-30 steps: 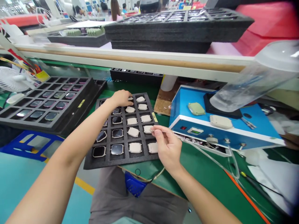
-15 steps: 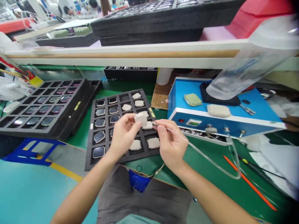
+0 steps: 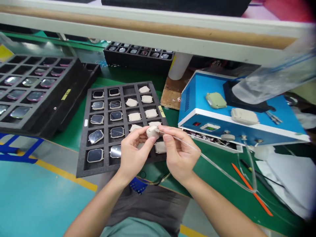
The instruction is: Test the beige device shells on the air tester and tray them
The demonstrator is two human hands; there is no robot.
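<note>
My left hand point(image 3: 133, 158) is closed on a small beige watch case point(image 3: 153, 132), pinched between thumb and fingers. My right hand point(image 3: 181, 154) grips a clear thin tube point(image 3: 217, 167), its tip at the right side of the case; whether it goes inside I cannot tell. Below both hands lies a black foam tray point(image 3: 82, 163). Dark-screened watches fill its two left columns, and beige cases sit in the right ones, partly hidden by my hands. The tube runs back to the front of a blue machine box point(image 3: 209, 87).
A green case point(image 3: 216, 100) and a beige case point(image 3: 244, 116) rest on the machine box, beside a clear plastic cylinder point(image 3: 266, 79). An orange stick point(image 3: 251, 189) lies on the green bench at right. Stacked trays point(image 3: 54, 107) stand left. A shelf beam point(image 3: 148, 31) crosses above.
The view has tilted down and closer. My hands have come together; the tube tip now meets the watch case, which has turned in my left fingers.
</note>
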